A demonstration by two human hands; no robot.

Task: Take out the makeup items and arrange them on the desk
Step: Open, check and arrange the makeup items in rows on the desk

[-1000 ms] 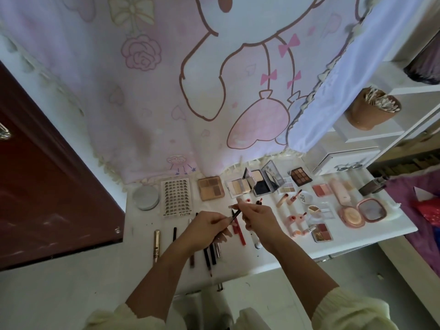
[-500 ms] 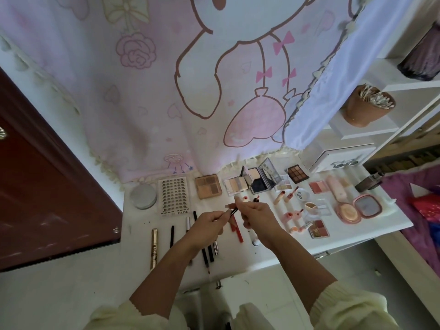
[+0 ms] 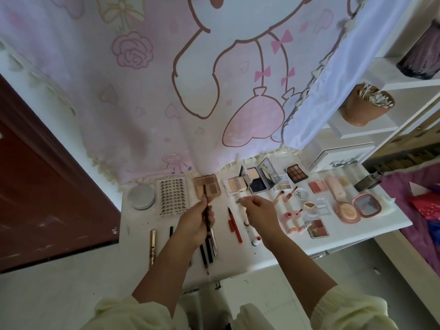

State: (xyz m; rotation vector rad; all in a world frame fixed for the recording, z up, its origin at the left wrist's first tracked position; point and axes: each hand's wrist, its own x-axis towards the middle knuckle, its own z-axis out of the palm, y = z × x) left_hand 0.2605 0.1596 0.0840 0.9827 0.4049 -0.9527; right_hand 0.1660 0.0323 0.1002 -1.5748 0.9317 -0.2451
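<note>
Pencil [image 3: 206, 206] upright, gripped in left hand [image 3: 196, 222]

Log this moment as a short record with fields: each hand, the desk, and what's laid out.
left hand: grips a dark pencil above the desk
right hand: pinches a small pale piece, too blurred to identify
desk: white, set against a pink cartoon curtain
back row: round tin, lash sheet, brown palette
front: pencils and a red liner pen lying flat
right end: pink compact, open
</note>
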